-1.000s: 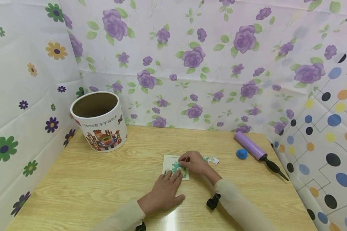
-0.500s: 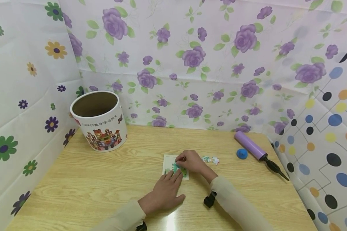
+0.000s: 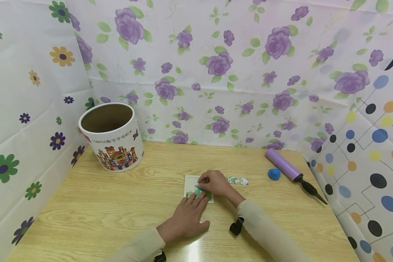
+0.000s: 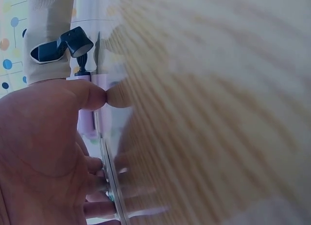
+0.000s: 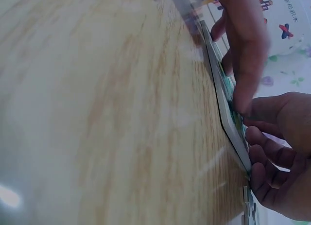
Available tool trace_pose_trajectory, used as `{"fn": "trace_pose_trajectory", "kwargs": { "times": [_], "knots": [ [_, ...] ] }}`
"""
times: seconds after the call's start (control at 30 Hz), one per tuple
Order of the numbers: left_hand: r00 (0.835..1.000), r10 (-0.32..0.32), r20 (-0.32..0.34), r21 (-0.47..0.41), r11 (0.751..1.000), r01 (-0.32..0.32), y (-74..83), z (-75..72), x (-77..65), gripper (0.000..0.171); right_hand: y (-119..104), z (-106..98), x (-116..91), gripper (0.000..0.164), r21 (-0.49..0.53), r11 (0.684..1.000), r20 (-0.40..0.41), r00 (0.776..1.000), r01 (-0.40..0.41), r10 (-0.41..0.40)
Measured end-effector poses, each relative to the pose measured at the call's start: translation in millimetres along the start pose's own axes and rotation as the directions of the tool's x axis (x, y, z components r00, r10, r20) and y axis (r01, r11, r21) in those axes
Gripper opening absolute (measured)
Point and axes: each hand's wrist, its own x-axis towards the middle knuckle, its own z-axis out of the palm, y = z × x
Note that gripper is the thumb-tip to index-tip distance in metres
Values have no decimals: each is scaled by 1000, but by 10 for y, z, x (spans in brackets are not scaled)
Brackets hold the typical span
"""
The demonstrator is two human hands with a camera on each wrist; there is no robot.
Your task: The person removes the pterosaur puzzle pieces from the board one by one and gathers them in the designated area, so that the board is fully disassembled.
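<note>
A small jigsaw puzzle (image 3: 187,185) with a pale frame and a green picture lies on the wooden table, partly covered by both hands. My left hand (image 3: 186,220) rests with spread, straight fingers over its near edge. Over the picture, my right hand (image 3: 217,182) has thumb and index finger brought together on a puzzle piece, mostly hidden by the fingertips. In the right wrist view, those fingertips are right at the surface of the board (image 5: 219,94), with the other fingers curled. Loose puzzle pieces (image 3: 243,182) lie just right of the right hand.
A large white printed bucket (image 3: 118,145) stands at the back left of the table (image 3: 111,214). Toward the right lie a blue lump-like object (image 3: 274,174) and a purple hand pump (image 3: 283,165) with a black handle. Patterned cloth (image 3: 183,72) encloses the back and sides.
My right hand has shifted slightly left and away over the puzzle, its fingertips staying together. More of the loose pieces shows beside it. The left hand stays in place.
</note>
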Motion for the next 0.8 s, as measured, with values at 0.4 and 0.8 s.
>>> {"fn": "trace_pose_trajectory", "kwargs": {
  "times": [0.4, 0.8],
  "knots": [
    [1000, -10, 30, 15, 1000, 9, 10, 22, 46, 77, -33, 5, -10, 7, 27, 999, 3, 1000, -29, 29],
    [999, 0, 34, -22, 1000, 1, -8, -8, 51, 77, -14, -6, -16, 6, 88, 996, 2, 1000, -21, 21]
  ]
}}
